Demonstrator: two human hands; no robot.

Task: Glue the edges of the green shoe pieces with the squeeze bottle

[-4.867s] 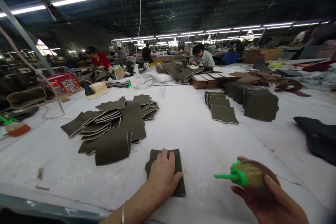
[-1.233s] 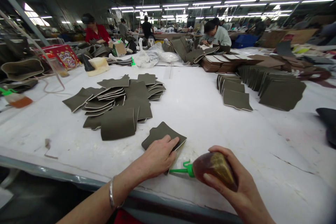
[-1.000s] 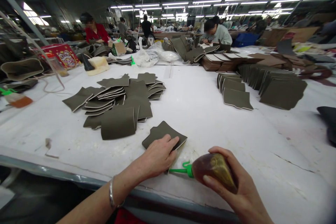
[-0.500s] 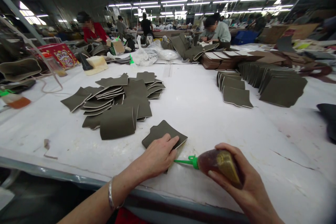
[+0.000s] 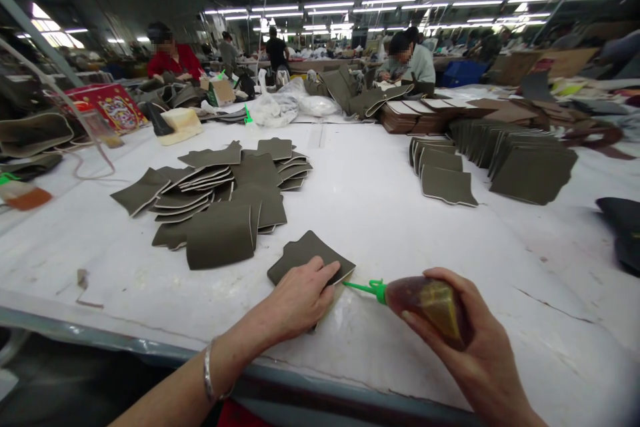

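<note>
Near the table's front edge lies a dark olive leather-like piece (image 5: 303, 252) with a pale cut edge. My left hand (image 5: 303, 293) rests on it, its index and middle fingers stretched across the top; the palm covers part of the piece. In my right hand (image 5: 473, 340) is a squeeze bottle (image 5: 425, 307) of amber-brown liquid, gripped round its body and tilted almost flat. Its thin green nozzle (image 5: 365, 287) points left, with the tip at the piece's right edge, close to my left fingers. Whether the tip touches, I cannot tell.
A loose pile of similar olive pieces (image 5: 220, 233) lies to the left, and upright rows of them (image 5: 533, 170) stand at the right. Brown stacked panels (image 5: 407, 119) and plastic bags (image 5: 275, 109) are farther back. Another bottle (image 5: 25, 193) lies far left. People work beyond the table.
The bottle in my right hand has moved right and slightly up, its nozzle tip sliding along the piece's right edge away from me. My left hand has stayed on the piece.
</note>
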